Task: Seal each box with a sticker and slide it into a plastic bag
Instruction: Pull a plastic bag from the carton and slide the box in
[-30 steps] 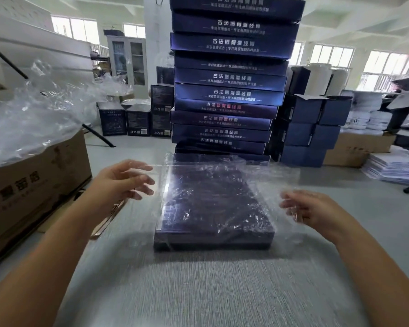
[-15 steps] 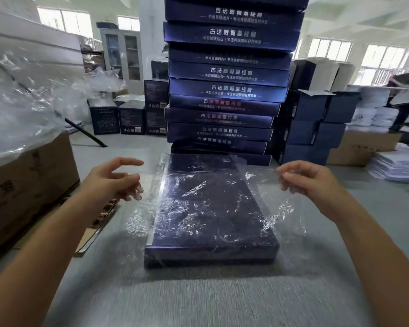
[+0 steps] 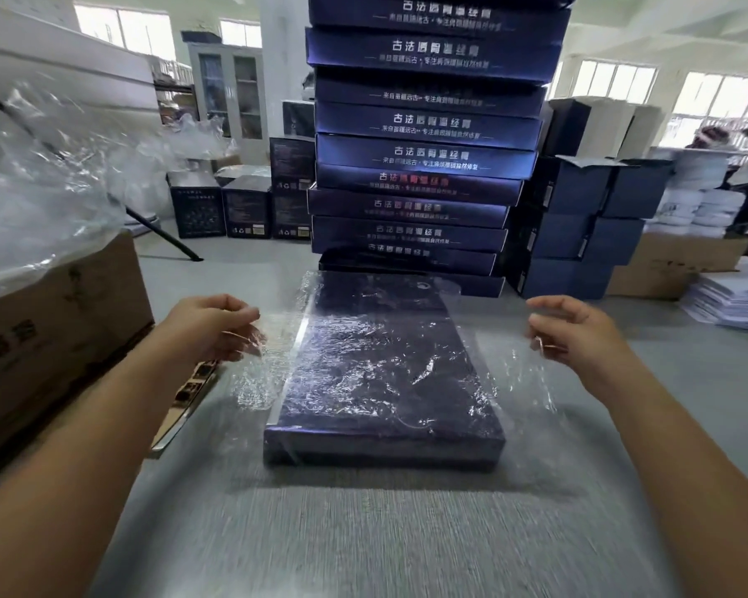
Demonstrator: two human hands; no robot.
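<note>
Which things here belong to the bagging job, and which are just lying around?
Job: box, plastic bag around it, left hand and right hand pinching the bag's sides, stack of matching boxes behind.
Lying about: cardboard carton, loose plastic sheeting, paper stacks, small dark cartons.

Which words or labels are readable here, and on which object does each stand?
"古法透骨温经膏" (last characters unsure): repeated down the stack.
Small line below it: too blurred.
Print on the carton: too blurred.
Box in the bag: nothing legible.
</note>
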